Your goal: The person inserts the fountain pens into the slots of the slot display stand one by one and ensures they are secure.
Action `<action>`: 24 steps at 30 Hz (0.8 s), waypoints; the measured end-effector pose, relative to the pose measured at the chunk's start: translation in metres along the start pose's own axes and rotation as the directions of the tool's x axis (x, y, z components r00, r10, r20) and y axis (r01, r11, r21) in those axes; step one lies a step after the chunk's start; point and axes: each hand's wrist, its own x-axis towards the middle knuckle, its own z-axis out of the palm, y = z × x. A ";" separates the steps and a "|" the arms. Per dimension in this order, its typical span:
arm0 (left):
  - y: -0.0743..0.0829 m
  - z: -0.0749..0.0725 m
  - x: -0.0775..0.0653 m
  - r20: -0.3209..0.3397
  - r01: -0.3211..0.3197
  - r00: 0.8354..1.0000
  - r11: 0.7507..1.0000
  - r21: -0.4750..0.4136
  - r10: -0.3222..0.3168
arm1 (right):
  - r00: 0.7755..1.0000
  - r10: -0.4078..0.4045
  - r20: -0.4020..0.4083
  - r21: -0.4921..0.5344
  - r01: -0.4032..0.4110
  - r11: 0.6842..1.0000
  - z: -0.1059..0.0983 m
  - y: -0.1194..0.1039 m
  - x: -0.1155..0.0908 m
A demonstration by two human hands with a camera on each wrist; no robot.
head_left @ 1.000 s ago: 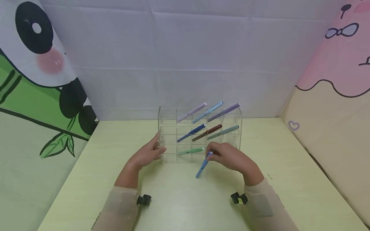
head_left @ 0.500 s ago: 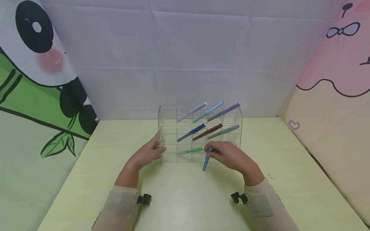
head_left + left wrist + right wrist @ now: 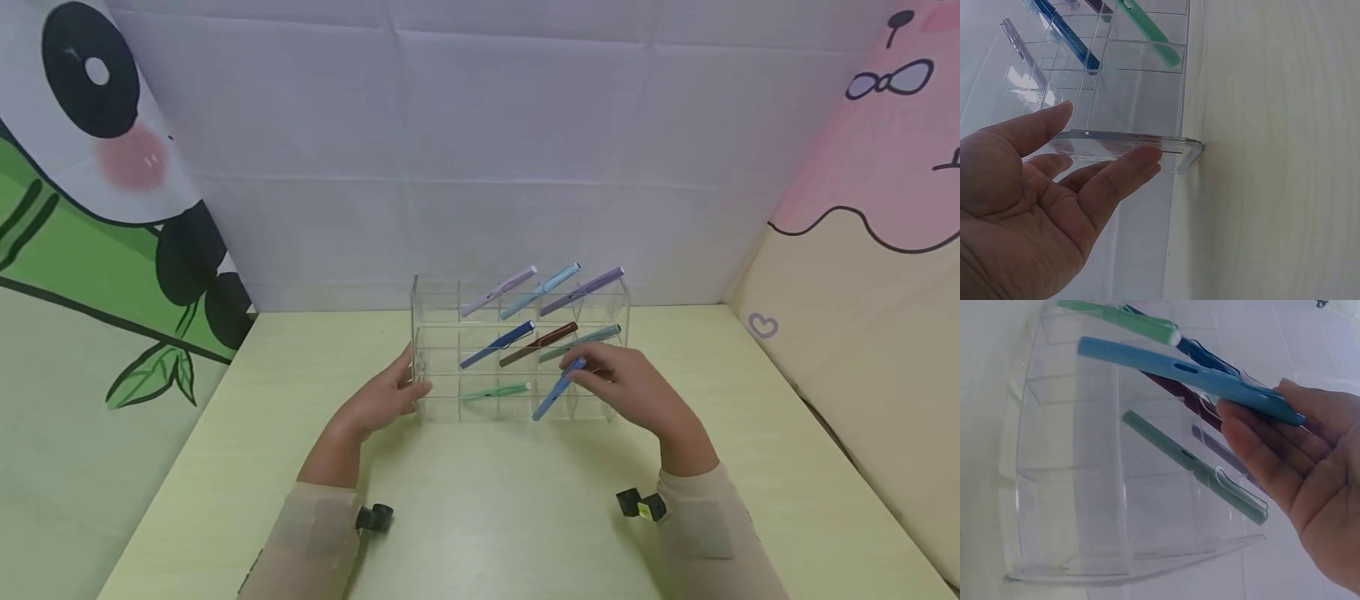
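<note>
A clear acrylic pen rack (image 3: 438,408) with three tiers of compartments stands on the table. My left hand (image 3: 380,402) holds its left side panel, thumb on the inner side and fingers along the outer face, as the left wrist view shows. My right hand (image 3: 626,385) pinches a blue pen (image 3: 553,397) near its clip end. The pen slants down to the left, its lower end over the bottom tier, right of a green pen (image 3: 498,391) lying there. In the right wrist view the pen (image 3: 1147,362) overlaps the rack's front.
A dark blue pen (image 3: 495,346), a brown pen (image 3: 536,346) and a grey-green pen (image 3: 592,337) lie slanted in the middle tier. Lilac (image 3: 497,292), light blue (image 3: 540,292) and purple pens (image 3: 581,292) fill the top one. A white cloth wall (image 3: 517,167) rises behind.
My right hand has moved right and slightly up with the blue pen, from in front of the rack to over its bottom tier. My left hand has stayed at the rack's side.
</note>
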 end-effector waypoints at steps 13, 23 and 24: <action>0.001 0.000 -0.001 -0.008 0.004 1.000 1.000 0.002 -0.004 | 0.981 -0.049 -0.187 0.002 0.050 0.999 -0.008 0.001 -0.003; 0.001 0.000 0.000 -0.008 0.003 1.000 1.000 0.005 -0.003 | 0.999 0.038 0.000 0.035 -0.038 0.999 0.010 0.014 0.008; 0.001 0.000 0.000 -0.008 0.002 1.000 1.000 0.007 -0.002 | 0.999 0.046 0.018 0.033 -0.047 0.998 0.011 0.016 0.009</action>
